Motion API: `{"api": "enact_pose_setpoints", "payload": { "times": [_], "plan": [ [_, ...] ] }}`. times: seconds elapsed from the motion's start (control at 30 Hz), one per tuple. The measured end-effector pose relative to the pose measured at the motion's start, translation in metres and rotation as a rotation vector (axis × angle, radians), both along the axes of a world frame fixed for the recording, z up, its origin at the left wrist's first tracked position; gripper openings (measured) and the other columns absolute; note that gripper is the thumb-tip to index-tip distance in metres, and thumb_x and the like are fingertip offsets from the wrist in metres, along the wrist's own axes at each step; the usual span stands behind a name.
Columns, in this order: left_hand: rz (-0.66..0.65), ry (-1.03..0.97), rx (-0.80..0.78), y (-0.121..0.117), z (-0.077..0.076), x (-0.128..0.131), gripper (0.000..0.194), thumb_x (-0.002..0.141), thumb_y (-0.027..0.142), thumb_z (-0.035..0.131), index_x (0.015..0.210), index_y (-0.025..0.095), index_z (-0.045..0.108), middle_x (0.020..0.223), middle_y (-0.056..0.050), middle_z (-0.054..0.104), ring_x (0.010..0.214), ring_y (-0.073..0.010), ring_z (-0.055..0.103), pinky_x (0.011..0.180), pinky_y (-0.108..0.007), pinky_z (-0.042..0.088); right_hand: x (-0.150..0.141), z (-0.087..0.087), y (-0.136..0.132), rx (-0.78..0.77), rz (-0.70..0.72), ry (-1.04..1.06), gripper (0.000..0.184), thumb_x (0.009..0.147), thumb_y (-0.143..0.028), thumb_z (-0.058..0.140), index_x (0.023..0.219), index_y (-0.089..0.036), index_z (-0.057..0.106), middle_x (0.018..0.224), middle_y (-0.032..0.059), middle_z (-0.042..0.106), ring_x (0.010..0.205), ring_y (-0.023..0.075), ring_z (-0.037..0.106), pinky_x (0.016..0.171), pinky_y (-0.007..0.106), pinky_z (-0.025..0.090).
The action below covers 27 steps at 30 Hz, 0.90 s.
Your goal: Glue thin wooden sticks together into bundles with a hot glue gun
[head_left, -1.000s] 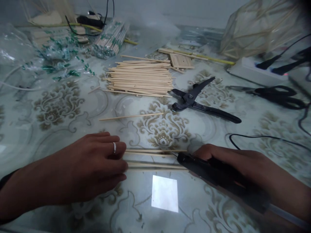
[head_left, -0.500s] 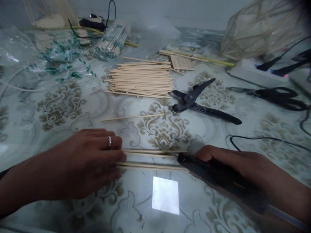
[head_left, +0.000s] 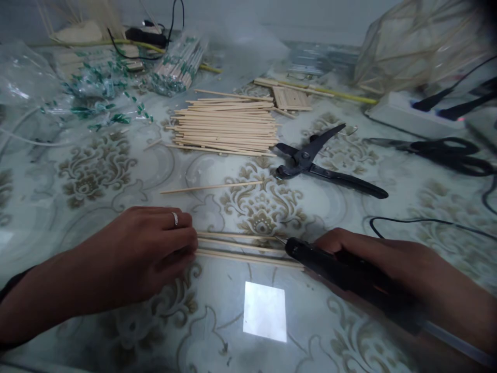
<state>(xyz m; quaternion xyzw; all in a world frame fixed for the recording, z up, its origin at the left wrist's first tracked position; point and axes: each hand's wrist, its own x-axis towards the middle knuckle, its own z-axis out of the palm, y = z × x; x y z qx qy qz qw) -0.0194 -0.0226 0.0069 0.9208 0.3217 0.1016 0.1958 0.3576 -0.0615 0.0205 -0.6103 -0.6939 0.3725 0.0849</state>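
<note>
My left hand (head_left: 143,254), with a ring on one finger, is closed over the left ends of several thin wooden sticks (head_left: 240,254). They lie side by side on the table, with small gaps between some of them. My right hand (head_left: 392,269) grips a black hot glue gun (head_left: 349,272), a translucent glue stick (head_left: 458,342) coming out of its back. The metal nozzle is at the right part of the upper sticks; whether it touches them I cannot tell. Beyond my hands, a single wooden stick (head_left: 212,187) lies apart.
A pile of wooden sticks (head_left: 225,127) lies farther back, beside black pliers (head_left: 310,160). Scissors (head_left: 446,150) and a white power strip (head_left: 415,116) are at right. Wrapped sticks (head_left: 178,65) and plastic wrappers (head_left: 104,98) lie back left. A black cable (head_left: 427,221) crosses the right side.
My left hand has drawn its fingers closer together, and the sticks under it have shifted slightly away from me and lie at a changed angle. The glue gun's tip has moved up a little.
</note>
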Motion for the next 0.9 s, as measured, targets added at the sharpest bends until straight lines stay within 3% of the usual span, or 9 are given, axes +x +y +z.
{"api": "enact_pose_setpoints", "payload": {
  "times": [0.4,0.5,0.57,0.67,0.8,0.9],
  "plan": [
    [0.040,0.073,-0.186,0.009,0.011,-0.016,0.025,0.111,0.019,0.057,0.093,0.026,0.074,0.088,0.003,0.076,0.072,-0.0137,0.071,0.068,-0.026,0.047,0.007,-0.005,0.001,-0.014,0.023,-0.005,0.013,0.089,-0.046,0.070,0.088,-0.034,0.074,0.068,-0.0040,0.072,0.060,0.0232,0.063,0.060,0.036,0.046],
    [0.138,0.154,-0.188,0.011,0.017,-0.028,0.030,0.111,0.013,0.049,0.095,0.026,0.072,0.090,0.006,0.076,0.073,-0.0120,0.068,0.071,-0.025,0.044,0.005,-0.004,0.001,-0.004,0.038,-0.006,0.012,0.088,-0.044,0.068,0.088,-0.033,0.073,0.067,-0.0050,0.070,0.059,0.0221,0.062,0.061,0.036,0.045],
    [0.206,0.147,-0.072,0.014,0.022,-0.035,0.036,0.110,0.013,0.041,0.087,0.024,0.067,0.078,0.007,0.068,0.061,-0.0116,0.057,0.065,-0.027,0.037,0.004,-0.003,0.001,0.004,0.032,0.003,0.012,0.088,-0.043,0.066,0.086,-0.033,0.072,0.066,-0.0057,0.068,0.059,0.0215,0.061,0.061,0.035,0.044],
    [0.234,0.112,-0.020,0.017,0.030,-0.034,0.034,0.113,0.013,0.045,0.104,0.025,0.075,0.093,0.008,0.077,0.076,-0.0121,0.067,0.074,-0.025,0.043,0.005,-0.004,0.001,0.015,0.022,0.006,0.012,0.088,-0.043,0.066,0.086,-0.033,0.072,0.066,-0.0065,0.068,0.059,0.0212,0.060,0.060,0.034,0.043],
    [0.079,-0.041,-0.049,0.010,0.024,-0.016,0.020,0.119,0.025,0.062,0.105,0.026,0.076,0.096,0.008,0.077,0.077,-0.0083,0.073,0.077,-0.021,0.050,0.017,-0.012,0.003,0.000,0.078,0.042,0.012,0.084,-0.039,0.064,0.088,-0.033,0.073,0.067,-0.0061,0.070,0.059,0.0219,0.064,0.059,0.033,0.045],
    [0.014,0.014,-0.081,0.005,0.013,-0.007,0.020,0.116,0.025,0.066,0.098,0.025,0.076,0.092,0.005,0.075,0.073,-0.0104,0.072,0.072,-0.025,0.050,0.022,-0.018,0.003,-0.001,0.104,0.064,0.013,0.083,-0.036,0.063,0.087,-0.033,0.074,0.066,-0.0063,0.071,0.056,0.0210,0.063,0.055,0.032,0.042]
  ]
}}
